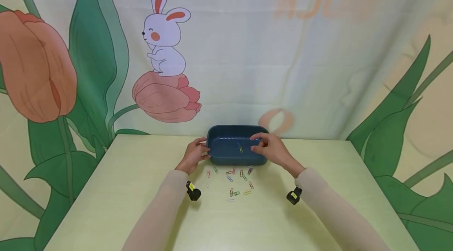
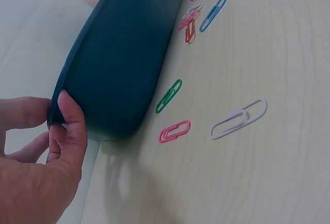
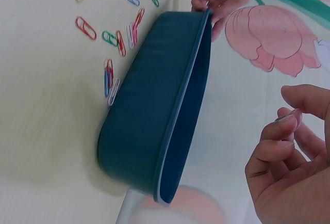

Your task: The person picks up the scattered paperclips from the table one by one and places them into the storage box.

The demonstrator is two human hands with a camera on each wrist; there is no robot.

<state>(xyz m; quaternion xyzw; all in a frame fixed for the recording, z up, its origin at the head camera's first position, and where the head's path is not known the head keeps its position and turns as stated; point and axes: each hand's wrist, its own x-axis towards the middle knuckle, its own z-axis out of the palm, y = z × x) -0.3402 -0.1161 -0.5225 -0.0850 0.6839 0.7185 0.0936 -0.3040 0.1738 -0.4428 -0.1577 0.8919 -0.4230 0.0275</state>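
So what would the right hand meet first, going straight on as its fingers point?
Probably the left side of the blue container, near the left hand; the height of the right hand is unclear.

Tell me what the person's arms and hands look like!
The left sleeve and right sleeve are long, plain and pale beige. Near each cuff is a small black gadget, one left, one right, with a yellow patch. The left hand and right hand wear no gloves.
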